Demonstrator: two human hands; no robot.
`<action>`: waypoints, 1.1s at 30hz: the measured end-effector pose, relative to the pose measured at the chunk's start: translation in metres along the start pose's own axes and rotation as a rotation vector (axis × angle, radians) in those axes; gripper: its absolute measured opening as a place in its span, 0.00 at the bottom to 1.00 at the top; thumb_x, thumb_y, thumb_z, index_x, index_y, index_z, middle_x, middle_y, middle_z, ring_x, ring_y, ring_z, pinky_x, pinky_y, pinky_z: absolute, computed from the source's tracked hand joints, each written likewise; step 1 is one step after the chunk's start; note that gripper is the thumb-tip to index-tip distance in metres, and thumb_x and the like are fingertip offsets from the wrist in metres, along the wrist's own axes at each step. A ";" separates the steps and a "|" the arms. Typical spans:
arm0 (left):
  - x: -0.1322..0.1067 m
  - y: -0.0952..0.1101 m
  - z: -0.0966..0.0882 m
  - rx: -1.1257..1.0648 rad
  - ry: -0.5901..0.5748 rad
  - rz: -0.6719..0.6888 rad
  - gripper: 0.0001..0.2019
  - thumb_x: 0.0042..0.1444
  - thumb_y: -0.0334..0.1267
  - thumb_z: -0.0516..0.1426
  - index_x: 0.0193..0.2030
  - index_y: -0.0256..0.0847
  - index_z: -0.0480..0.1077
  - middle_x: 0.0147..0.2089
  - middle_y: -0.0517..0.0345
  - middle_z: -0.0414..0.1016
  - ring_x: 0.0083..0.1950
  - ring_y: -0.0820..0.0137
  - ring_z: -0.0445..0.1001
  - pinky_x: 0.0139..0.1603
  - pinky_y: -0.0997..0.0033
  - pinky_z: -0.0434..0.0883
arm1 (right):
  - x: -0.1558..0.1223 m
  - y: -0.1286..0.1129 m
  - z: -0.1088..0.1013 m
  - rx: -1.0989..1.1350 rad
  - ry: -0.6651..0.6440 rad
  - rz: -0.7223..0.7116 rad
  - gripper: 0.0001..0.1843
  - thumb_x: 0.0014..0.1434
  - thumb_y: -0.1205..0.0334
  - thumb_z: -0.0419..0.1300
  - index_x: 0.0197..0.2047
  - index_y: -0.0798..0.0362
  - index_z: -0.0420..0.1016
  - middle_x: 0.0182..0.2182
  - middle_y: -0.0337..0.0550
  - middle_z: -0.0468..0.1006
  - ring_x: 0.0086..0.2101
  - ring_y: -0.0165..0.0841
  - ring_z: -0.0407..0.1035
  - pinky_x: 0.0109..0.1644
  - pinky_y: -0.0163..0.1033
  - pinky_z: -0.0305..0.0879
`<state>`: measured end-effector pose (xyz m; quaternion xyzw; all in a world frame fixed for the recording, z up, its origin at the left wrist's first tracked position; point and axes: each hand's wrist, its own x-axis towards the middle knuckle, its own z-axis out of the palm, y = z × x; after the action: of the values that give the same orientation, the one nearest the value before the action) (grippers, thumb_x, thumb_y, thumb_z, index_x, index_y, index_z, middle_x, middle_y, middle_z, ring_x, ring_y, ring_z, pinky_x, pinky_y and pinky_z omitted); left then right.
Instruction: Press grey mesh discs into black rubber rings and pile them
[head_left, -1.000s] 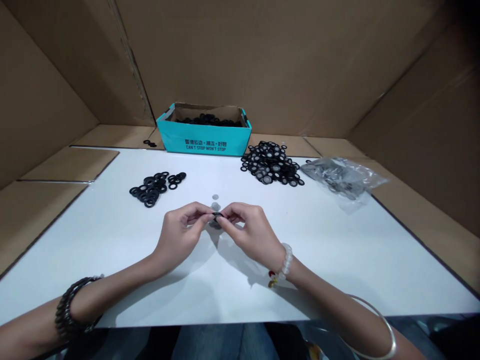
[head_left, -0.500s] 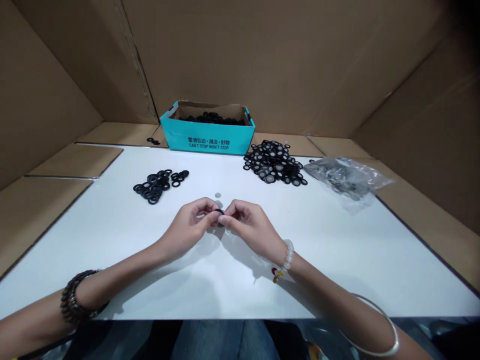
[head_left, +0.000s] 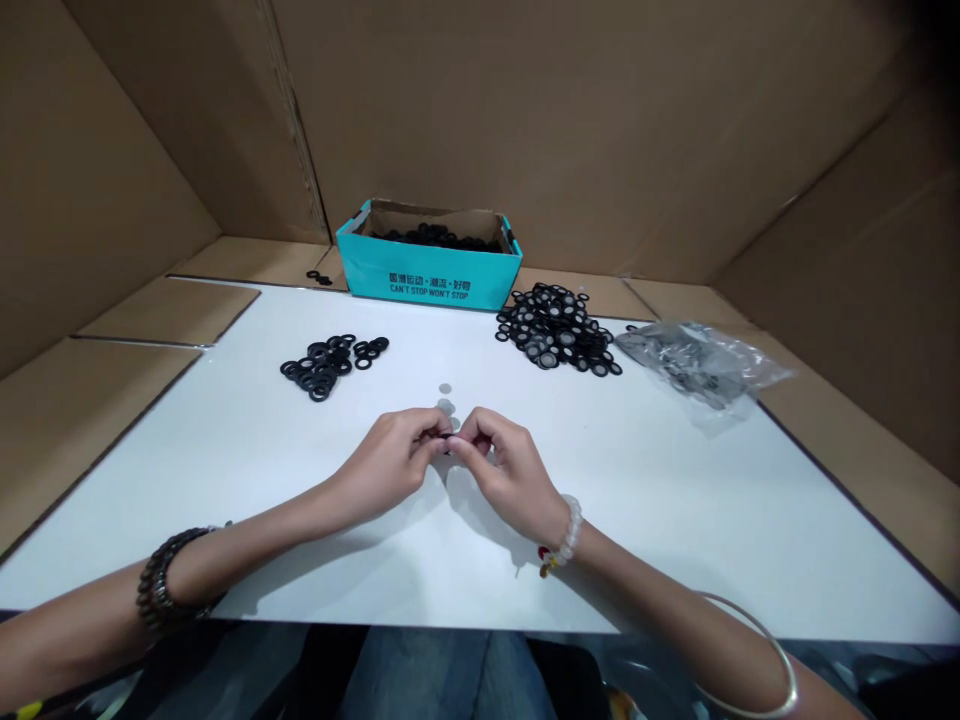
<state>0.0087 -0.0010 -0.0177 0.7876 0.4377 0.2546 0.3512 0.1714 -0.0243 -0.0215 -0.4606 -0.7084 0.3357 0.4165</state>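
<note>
The step in hand is close fingertip work: the left hand (head_left: pixel 386 465) and right hand (head_left: pixel 510 475) meet above the white bench (head_left: pixel 225 500), each grip pinched nearly shut on one small black rubber ring (head_left: pixel 448 436), mostly hidden by the fingers. Grey mesh discs (head_left: pixel 446 406) lie just beyond the hands; a heap of plain black rings (head_left: pixel 322 365) sits to the left, and a heap of mesh-filled rings (head_left: pixel 556 330) to the right, near a teal cardboard box (head_left: pixel 427 285).

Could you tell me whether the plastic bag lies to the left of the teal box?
No, the plastic bag lies to the right of the teal cardboard box in this view.
</note>
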 end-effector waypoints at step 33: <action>0.009 0.000 -0.005 -0.535 0.032 -0.142 0.04 0.48 0.34 0.59 0.27 0.36 0.68 0.29 0.59 0.69 0.32 0.72 0.68 0.35 0.71 0.68 | 0.003 0.011 -0.004 -0.236 -0.132 -0.290 0.14 0.65 0.65 0.45 0.27 0.52 0.59 0.23 0.38 0.64 0.27 0.30 0.60 0.33 0.36 0.58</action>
<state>0.0089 0.0083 -0.0136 0.6301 0.4145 0.3485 0.5565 0.1780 -0.0175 -0.0282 -0.3764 -0.8274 0.2162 0.3563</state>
